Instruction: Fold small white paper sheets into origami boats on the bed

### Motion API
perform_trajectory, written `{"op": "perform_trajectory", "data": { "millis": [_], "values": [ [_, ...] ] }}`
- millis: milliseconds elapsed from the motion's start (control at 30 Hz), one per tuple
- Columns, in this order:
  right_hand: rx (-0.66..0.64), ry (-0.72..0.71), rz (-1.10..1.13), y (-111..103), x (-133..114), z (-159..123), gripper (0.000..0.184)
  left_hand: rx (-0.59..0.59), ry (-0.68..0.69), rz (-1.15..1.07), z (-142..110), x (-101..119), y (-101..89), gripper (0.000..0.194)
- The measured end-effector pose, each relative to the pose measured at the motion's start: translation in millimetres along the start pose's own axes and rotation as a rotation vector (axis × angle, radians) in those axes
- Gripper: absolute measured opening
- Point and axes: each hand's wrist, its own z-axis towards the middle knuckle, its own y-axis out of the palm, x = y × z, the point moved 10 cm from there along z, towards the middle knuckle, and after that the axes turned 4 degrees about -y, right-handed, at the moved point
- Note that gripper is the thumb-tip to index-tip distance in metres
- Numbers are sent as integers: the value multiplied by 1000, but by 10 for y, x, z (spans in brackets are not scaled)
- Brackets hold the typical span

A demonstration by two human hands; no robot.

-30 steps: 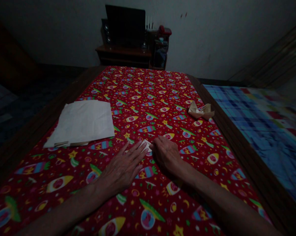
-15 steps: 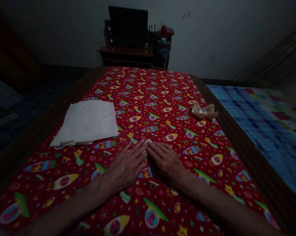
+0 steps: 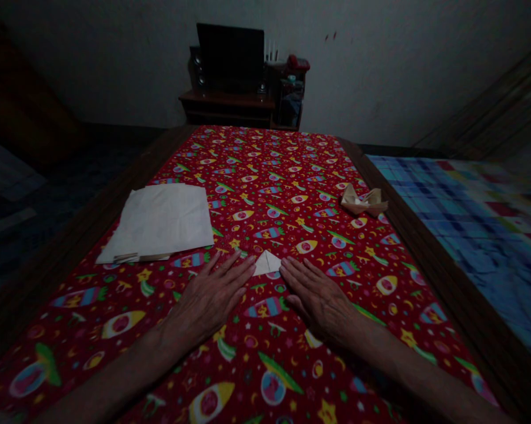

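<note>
A small folded piece of white paper (image 3: 266,262) lies on the red patterned cloth (image 3: 274,324), its peak pointing away from me and a crease line down its middle. My left hand (image 3: 216,290) rests flat at its left side, fingers stretched out, fingertips at the paper's edge. On the other side my right hand (image 3: 316,292) lies flat too, with its fingertips on or against the right corner. Parts of the paper's sides may be hidden under the fingers.
To the left lies a stack of white paper sheets (image 3: 163,221). A folded brown paper shape (image 3: 363,201) stands near the cloth's right edge. Beyond the far end are a dark monitor (image 3: 231,58) on a wooden desk (image 3: 225,99) and a red telephone (image 3: 298,62).
My hands have slid apart, left hand leftward and right hand rightward, uncovering the middle of the folded paper. The camera view has shifted slightly.
</note>
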Motion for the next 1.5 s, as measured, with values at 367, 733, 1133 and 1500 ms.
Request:
{"op": "perform_trajectory", "data": {
  "millis": [367,733,1133,1500],
  "values": [
    [14,-41,-266,33,-29,449,14,200,-59,-348,130,-72,-98,34],
    [-26,-67,-239,7,-49,530,13,215,-142,-495,327,-215,-69,36],
    [0,16,-45,-71,198,550,13,281,-268,-712,571,-239,-138,19],
    [244,31,-304,-218,29,593,23,311,-351,-638,583,-192,-116,26]
  ]
}}
